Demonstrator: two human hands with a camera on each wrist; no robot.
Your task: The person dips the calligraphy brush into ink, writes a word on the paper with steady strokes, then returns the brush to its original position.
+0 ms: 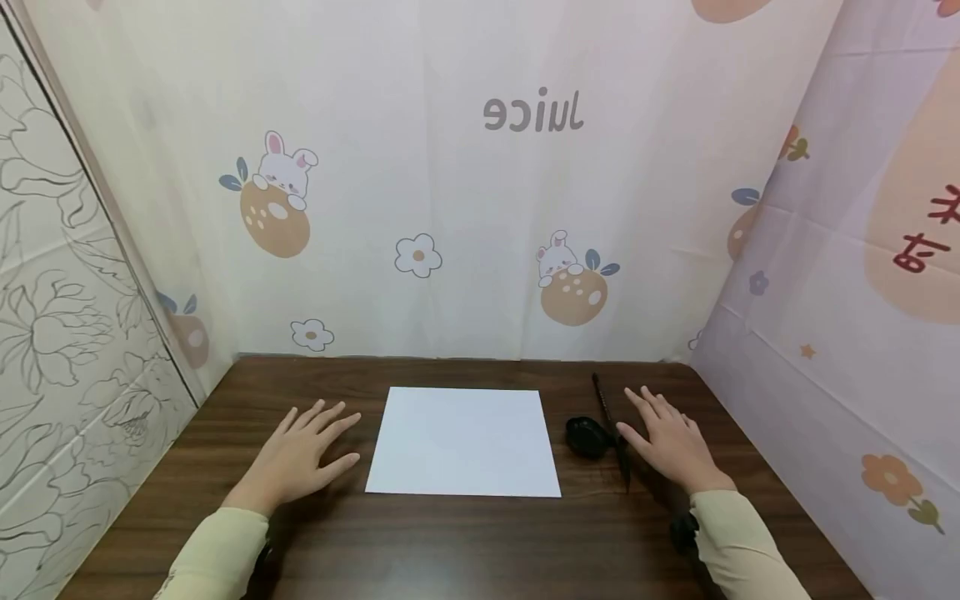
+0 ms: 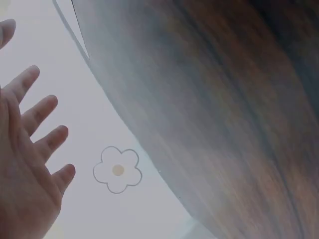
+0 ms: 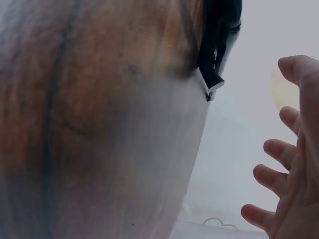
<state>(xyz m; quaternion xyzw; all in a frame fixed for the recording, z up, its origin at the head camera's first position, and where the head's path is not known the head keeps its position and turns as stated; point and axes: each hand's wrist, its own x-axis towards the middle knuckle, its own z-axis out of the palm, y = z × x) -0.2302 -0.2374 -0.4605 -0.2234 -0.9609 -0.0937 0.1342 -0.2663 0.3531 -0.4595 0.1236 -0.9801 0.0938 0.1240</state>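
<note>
A blank white sheet of paper (image 1: 463,442) lies on the dark wooden table. Left of it, in the head view, is my left hand (image 1: 300,458), fingers spread and holding nothing; the left wrist view shows the same hand (image 2: 30,149) with its fingers apart. On the right, my right hand (image 1: 667,442) is also spread, its thumb close to a long thin black stick, perhaps a brush (image 1: 604,408). I cannot tell whether they touch. Beside that stick sits a small rounded black object (image 1: 587,438), its kind unclear. The right wrist view shows my right hand (image 3: 294,169) with nothing in its fingers.
The wooden table (image 1: 420,550) reaches back to a pale curtain (image 1: 465,183) printed with rabbits and flowers. Another printed cloth (image 1: 825,275) hangs along the right side, and a flower-line panel (image 1: 67,333) stands on the left. A black thing (image 3: 219,45) shows in the right wrist view.
</note>
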